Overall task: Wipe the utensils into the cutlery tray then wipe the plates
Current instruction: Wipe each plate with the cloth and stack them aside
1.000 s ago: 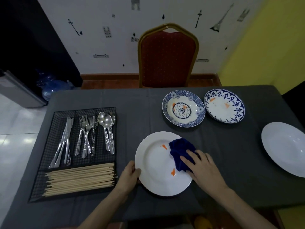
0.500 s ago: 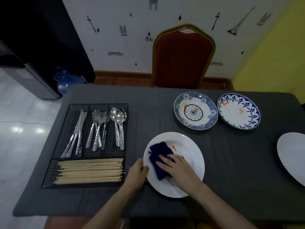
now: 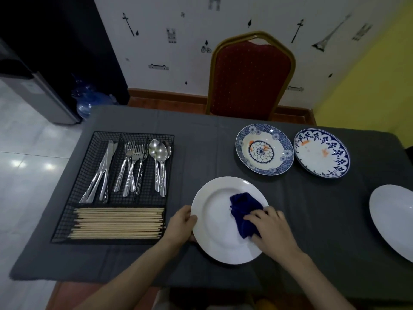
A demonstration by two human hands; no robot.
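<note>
Just now the right hand (image 3: pixel 270 229) presses a crumpled dark blue cloth (image 3: pixel 244 211) onto the round white plate (image 3: pixel 214 220) near the table's front edge, fingers bent over the fabric. Meanwhile the left hand (image 3: pixel 182 227) grips that plate's left rim, thumb on top. Left of it, a black wire cutlery tray (image 3: pixel 89 157) holds steel knives (image 3: pixel 102 173), forks (image 3: pixel 131 168), spoons (image 3: pixel 159 166) and wooden chopsticks (image 3: pixel 118 222). Two blue-patterned plates (image 3: pixel 264 152) with orange smears lie farther back.

Red chair (image 3: pixel 250 79) against white wall (image 3: pixel 223 16); glossy tiled floor (image 3: pixel 29 157).
</note>
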